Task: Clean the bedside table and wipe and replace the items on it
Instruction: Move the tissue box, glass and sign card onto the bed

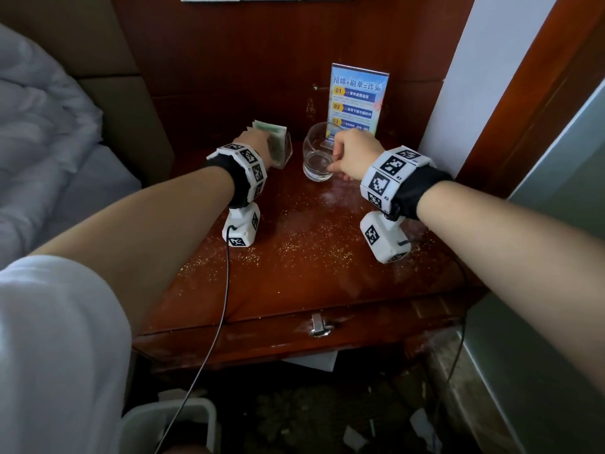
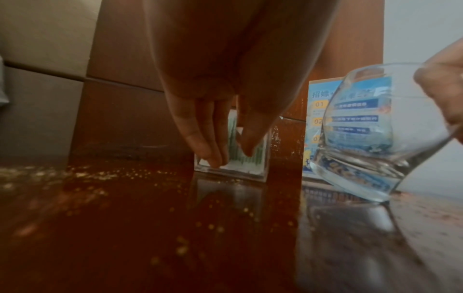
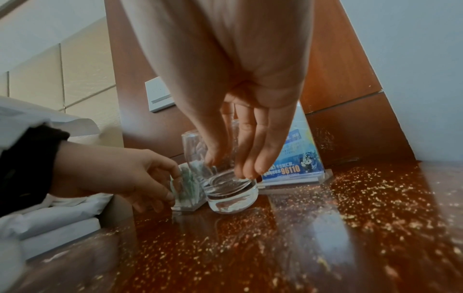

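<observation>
The dark red bedside table (image 1: 311, 267) is strewn with yellow crumbs. At its back left stands a clear acrylic box (image 1: 282, 146) (image 2: 253, 168) (image 3: 186, 190) of green-and-white packets. My left hand (image 1: 262, 140) (image 2: 229, 156) (image 3: 172, 186) grips it, fingers on one side and thumb on the other. To its right is a clear drinking glass (image 1: 316, 165) (image 2: 363, 158) (image 3: 230, 198). My right hand (image 1: 337, 162) (image 3: 233, 166) pinches its rim, and in the left wrist view the glass leans. A blue notice card (image 1: 358, 99) (image 2: 317, 111) (image 3: 295, 164) in a clear stand is behind the glass.
A bed with white bedding (image 1: 39, 142) borders the table's left side, and a wall (image 1: 458, 93) borders its right. The drawer handle (image 1: 319, 326) is on the table's front. Below are a white bin (image 1: 170, 421) and a littered floor (image 1: 327, 421).
</observation>
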A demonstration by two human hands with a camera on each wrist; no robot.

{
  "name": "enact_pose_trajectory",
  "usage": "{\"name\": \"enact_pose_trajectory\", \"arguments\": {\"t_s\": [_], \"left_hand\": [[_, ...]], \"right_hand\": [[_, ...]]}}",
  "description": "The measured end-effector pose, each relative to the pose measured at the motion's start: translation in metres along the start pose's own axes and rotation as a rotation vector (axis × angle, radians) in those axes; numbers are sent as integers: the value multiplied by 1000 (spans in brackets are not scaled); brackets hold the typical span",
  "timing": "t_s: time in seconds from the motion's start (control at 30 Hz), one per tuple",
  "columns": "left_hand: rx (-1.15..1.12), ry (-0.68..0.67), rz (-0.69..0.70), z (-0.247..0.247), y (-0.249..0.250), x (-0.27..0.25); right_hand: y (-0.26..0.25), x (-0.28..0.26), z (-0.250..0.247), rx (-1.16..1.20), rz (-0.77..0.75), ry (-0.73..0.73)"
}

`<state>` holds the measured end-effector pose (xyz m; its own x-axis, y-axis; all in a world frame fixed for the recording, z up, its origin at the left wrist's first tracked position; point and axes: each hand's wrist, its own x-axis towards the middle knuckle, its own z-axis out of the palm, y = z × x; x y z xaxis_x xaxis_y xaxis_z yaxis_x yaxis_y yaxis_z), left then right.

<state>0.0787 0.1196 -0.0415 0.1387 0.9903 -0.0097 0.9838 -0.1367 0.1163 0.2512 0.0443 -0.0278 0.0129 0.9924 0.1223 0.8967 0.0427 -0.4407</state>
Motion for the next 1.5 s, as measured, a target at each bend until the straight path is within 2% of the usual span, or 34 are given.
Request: {"name": "enact_pose_trajectory", "arguments": {"t_s": [0.3, 0.47, 0.57, 0.77, 1.1, 1.23, 1.37, 1.5], "left_hand": [[54, -75, 20, -20, -18, -29], [27, -25, 7, -44, -47, -65], [23, 15, -31, -65, -70, -90], [111, 18, -105, -110, -114, -172], [126, -139, -275, -160, -188, -322], [191, -37, -310, -179, -212, -390], [248, -100, -455, -196, -231, -448], [311, -135, -596, -199, -258, -499]], "right_hand": [[-12, -8, -4, -49, -8, -3], [-42, -13, -11, 20, -42, 38], [-72, -21, -17, 54, -124, 50], [-140, -56, -24, 169, -299, 31], [-258, -137, -40, 284, -679, -182], [-313, -176, -41, 290, -825, -266], [-360, -208, -43, 309, -913, -332], [-408, -241, -16, 299, -970, -394]]}}
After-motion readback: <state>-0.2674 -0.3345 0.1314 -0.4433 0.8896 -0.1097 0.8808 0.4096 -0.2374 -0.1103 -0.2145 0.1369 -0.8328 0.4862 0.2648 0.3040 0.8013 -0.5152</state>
